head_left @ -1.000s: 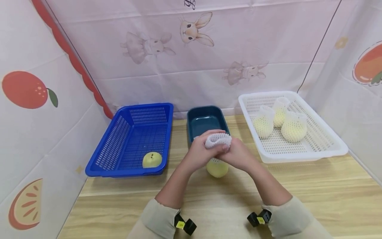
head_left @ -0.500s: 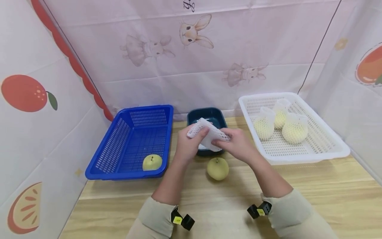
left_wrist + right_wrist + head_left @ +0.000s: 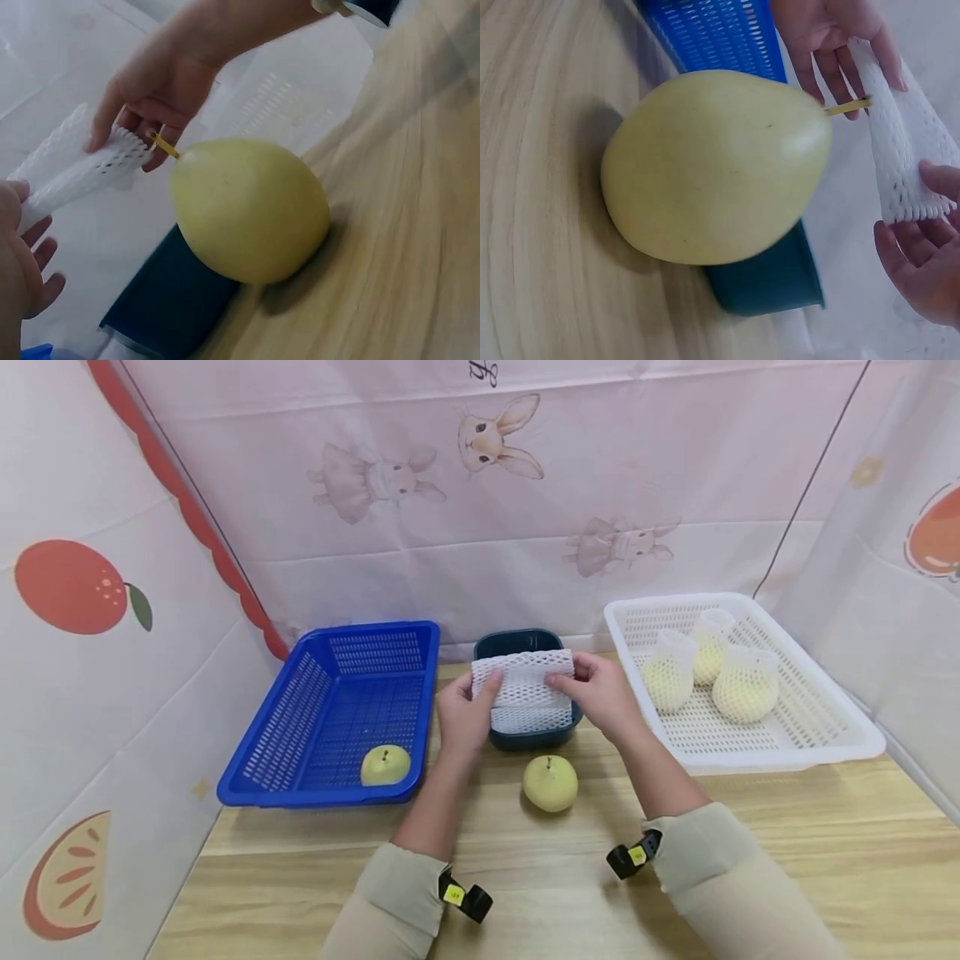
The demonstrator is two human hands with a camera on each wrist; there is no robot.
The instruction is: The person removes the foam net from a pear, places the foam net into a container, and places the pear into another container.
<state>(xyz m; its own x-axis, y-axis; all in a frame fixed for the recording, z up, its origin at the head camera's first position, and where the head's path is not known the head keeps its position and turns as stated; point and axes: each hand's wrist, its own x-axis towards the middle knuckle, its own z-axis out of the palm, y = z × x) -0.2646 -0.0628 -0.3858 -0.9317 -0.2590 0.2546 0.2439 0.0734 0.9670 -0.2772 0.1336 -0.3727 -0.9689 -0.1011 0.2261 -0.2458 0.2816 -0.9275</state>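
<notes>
A white foam net sleeve [image 3: 525,681] is stretched flat between the two hands, over the dark teal tub [image 3: 528,742]. The left hand [image 3: 465,714] pinches its left edge, thumb on the near face. At the opposite edge, the right hand [image 3: 606,697] pinches it the same way. Just in front of the tub, a yellow-green pear [image 3: 550,783] stands on the table, stem up and touched by neither hand. Both wrist views show this bare pear [image 3: 251,214] large in the foreground, with the net [image 3: 907,142] beyond its stem. More white netting [image 3: 531,720] shows in the tub below the held sleeve.
To the left stands a blue basket [image 3: 258,800] with one bare pear [image 3: 386,765] in its near right corner. A white basket [image 3: 787,756] on the right holds 3 net-wrapped pears [image 3: 745,689]. Printed cloth walls [image 3: 420,552] enclose the wooden table's back and sides.
The net sleeve was bunched between close-together hands, then tilted, and is now spread flat. The hands have moved apart. The pear on the table, partly covered in view earlier, shows fully.
</notes>
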